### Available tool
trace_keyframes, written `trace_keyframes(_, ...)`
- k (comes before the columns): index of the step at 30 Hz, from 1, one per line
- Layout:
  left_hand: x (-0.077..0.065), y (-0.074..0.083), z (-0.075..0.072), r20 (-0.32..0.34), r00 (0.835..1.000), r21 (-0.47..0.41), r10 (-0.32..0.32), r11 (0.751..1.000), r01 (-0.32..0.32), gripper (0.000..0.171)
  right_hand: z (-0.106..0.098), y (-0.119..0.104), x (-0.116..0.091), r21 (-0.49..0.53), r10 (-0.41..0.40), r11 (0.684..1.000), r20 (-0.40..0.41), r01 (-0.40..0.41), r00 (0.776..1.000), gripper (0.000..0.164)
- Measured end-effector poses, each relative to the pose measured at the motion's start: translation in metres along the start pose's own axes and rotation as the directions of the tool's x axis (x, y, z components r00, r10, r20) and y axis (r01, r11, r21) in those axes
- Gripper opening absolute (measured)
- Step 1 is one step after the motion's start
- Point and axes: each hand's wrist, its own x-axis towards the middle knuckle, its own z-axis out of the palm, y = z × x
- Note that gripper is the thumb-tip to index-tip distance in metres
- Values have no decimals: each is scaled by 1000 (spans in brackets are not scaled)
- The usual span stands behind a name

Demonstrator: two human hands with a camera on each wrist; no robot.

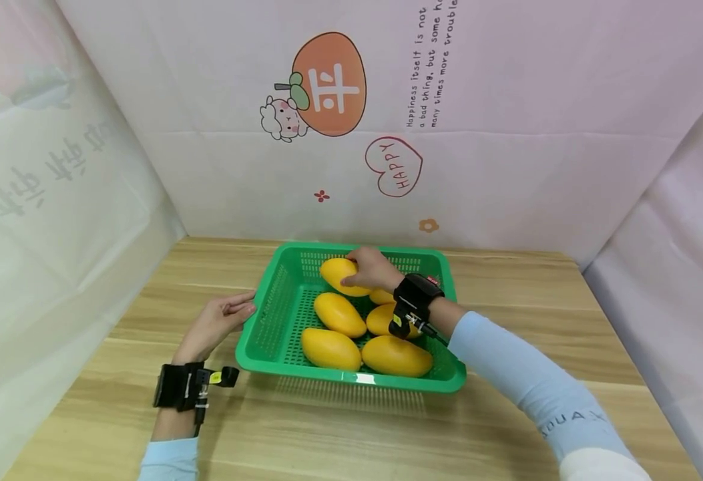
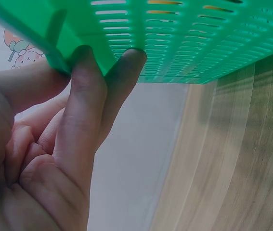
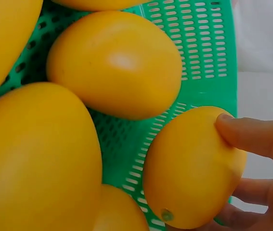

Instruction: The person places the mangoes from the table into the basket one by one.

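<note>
A green plastic basket (image 1: 303, 371) with slotted walls stands on the wooden table and holds several yellow mangoes. At its back wall, my right hand (image 1: 378, 268) grips one mango (image 1: 336, 272), thumb on one side and fingers on the other. In the right wrist view the stem end of that mango (image 3: 194, 168) points down, and the hand partly covers its far side. My left hand (image 1: 213, 326) pinches the basket's left rim; the left wrist view shows the thumb at the rim and fingertips (image 2: 132, 60) against the outer wall.
Other mangoes, among them one at the front left (image 1: 330, 349) and one at the front right (image 1: 396, 356), lie in the basket. The wooden table (image 1: 537, 321) extends around it. A printed white cloth (image 1: 507, 187) hangs behind, with more cloth at both sides.
</note>
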Motion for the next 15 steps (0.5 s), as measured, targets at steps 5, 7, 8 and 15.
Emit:
trace_keyframes(5,0,-2,0,-1,1000,3,-2,1000,2,57,34,43,32,10,48,999,27,-48,998,65)
trace_keyframes(7,0,-2,0,-1,1000,10,-2,1000,2,57,38,43,34,-16,82,997,43,-81,996,65)
trace_keyframes(8,0,-2,0,-2,1000,11,-3,1000,3,57,42,47,35,-28,54,998,17,-53,998,64)
trace_keyframes(15,0,-3,-1,-6,1000,12,2,1000,-2,57,60,64,48,-92,44,995,11,-42,999,66)
